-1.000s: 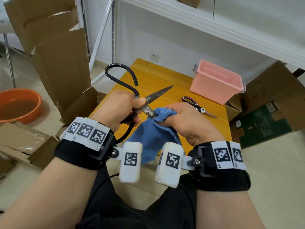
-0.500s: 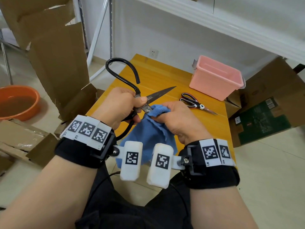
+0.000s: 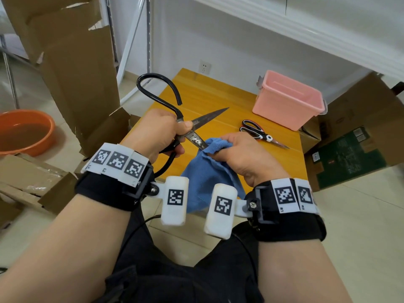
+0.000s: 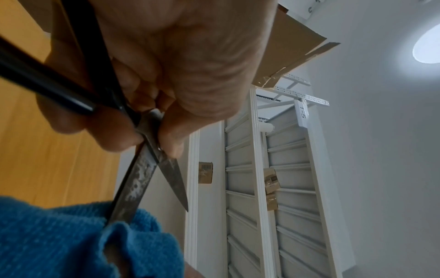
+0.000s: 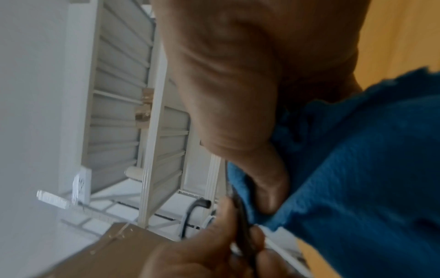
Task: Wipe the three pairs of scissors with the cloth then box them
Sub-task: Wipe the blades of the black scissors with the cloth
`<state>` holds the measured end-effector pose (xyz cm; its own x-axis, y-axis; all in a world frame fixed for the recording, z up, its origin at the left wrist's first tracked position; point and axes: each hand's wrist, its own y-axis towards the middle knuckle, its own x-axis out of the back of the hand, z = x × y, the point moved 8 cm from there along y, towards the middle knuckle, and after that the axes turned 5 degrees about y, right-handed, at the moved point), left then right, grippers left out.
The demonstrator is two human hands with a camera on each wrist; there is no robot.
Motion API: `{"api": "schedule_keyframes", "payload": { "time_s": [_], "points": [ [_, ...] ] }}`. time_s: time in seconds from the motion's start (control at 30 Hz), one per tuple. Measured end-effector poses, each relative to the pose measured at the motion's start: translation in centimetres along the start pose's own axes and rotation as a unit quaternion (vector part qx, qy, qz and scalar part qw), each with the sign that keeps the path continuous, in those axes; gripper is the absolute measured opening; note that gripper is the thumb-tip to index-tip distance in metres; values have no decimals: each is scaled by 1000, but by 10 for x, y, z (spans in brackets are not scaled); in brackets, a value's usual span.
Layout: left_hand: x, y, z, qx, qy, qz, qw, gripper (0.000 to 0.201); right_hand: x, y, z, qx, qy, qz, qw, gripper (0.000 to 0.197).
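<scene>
Black looped handles mark the large old iron scissors (image 3: 185, 127), gripped in the left hand (image 3: 157, 132), whose fingers (image 4: 112, 129) and thumb pinch the metal at the pivot. Its blades stand apart: the upper one points toward the pink plastic box (image 3: 288, 99), the stained lower one runs into the blue terry cloth (image 3: 209, 171). The right hand (image 3: 244, 156) holds that cloth bunched, its fingers curled round the fold that wraps the lower blade's tip. A smaller pair of black-and-white-handled scissors (image 3: 260, 134) lies flat on the yellow wooden counter (image 3: 207, 95), near the box and apart from it.

Only the left wrist view shows the white mottling along the lower blade (image 4: 135, 186) and a white shelf tag reading "1-5" (image 4: 302, 112). The right wrist view is blurred; it shows the thumb pressed into the cloth. An orange basin (image 3: 24, 132) of water sits on the floor, seen only from the head.
</scene>
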<state>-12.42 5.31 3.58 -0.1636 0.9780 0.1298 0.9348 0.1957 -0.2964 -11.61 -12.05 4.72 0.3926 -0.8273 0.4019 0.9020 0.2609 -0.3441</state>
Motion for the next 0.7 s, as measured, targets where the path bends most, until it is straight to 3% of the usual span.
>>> {"api": "schedule_keyframes", "payload": {
  "time_s": [0.07,0.17,0.27,0.33,0.43,0.7],
  "points": [
    [-2,1,-2,-10,18,7,1000,22,1,0,1,1,-4,-7,1000,7],
    [-10,1,-6,-31,51,20,998,23,-2,2,3,8,-1,-19,1000,20],
    [-15,-1,-9,-45,70,24,996,19,-9,4,3,7,-11,-21,1000,18],
    [-12,-1,-8,-37,47,13,998,21,-11,5,3,1,-6,-17,1000,14],
    [-4,0,-2,-13,8,-10,1000,43,-8,6,6,3,-27,-9,1000,7],
    [8,4,3,12,-21,-22,999,39,-7,1,9,5,-11,10,1000,15]
  ]
}}
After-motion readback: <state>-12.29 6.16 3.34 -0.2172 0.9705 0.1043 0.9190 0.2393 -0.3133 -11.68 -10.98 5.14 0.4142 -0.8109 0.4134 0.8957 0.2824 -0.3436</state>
